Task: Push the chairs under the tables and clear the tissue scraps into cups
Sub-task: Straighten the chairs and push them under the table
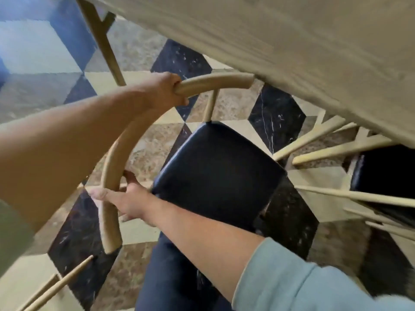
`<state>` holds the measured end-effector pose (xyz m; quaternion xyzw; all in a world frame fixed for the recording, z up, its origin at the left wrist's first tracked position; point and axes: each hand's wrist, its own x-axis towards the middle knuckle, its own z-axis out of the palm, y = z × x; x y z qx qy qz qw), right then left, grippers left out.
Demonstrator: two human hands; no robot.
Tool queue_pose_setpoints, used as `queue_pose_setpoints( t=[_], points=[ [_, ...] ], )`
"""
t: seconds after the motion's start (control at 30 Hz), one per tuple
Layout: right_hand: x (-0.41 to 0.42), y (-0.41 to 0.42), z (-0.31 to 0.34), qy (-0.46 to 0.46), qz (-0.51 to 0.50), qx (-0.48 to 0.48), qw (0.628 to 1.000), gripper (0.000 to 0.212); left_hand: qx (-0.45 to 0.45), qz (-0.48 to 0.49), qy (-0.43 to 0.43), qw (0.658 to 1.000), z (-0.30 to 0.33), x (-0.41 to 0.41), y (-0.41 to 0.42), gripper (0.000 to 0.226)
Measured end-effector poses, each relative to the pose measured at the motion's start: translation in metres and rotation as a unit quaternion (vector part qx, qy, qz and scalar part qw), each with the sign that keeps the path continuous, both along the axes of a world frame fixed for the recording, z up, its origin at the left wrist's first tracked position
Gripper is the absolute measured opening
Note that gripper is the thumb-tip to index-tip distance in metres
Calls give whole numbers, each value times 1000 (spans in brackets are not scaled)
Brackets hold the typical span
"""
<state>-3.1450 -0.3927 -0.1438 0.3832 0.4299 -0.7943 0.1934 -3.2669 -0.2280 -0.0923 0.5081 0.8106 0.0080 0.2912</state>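
The left hand [165,90] is wrapped around the upper part of the curved pale-wood back rail [125,142] of a chair, and the right hand [122,198] clasps the same rail lower down, the two hands well apart. The chair's black padded seat [217,173] sits partly beneath the edge of the light wooden table [292,52], over a floor of black, beige and speckled diamond tiles [276,115]. A second dark-seated chair [381,171] lies under the table to the right.

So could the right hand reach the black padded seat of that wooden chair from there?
Probably yes: the right hand grips the curved wooden backrest right beside the black padded seat, with nothing between.
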Motion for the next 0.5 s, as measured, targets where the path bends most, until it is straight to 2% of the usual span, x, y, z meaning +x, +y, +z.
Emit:
queue_pose_setpoints(
  t=[0.13,0.23,0.5],
  points=[
    [-21,-39,0,-39,-50,-63,996,61,26,-26,-39,999,-12,-20,-13,30],
    [-28,-43,5,-48,-21,-49,997,43,42,1,-49,998,-14,-46,-30,25],
    [-5,-39,11,-33,148,39,988,44,32,203,-69,976,-11,-99,-95,37]
  ],
)
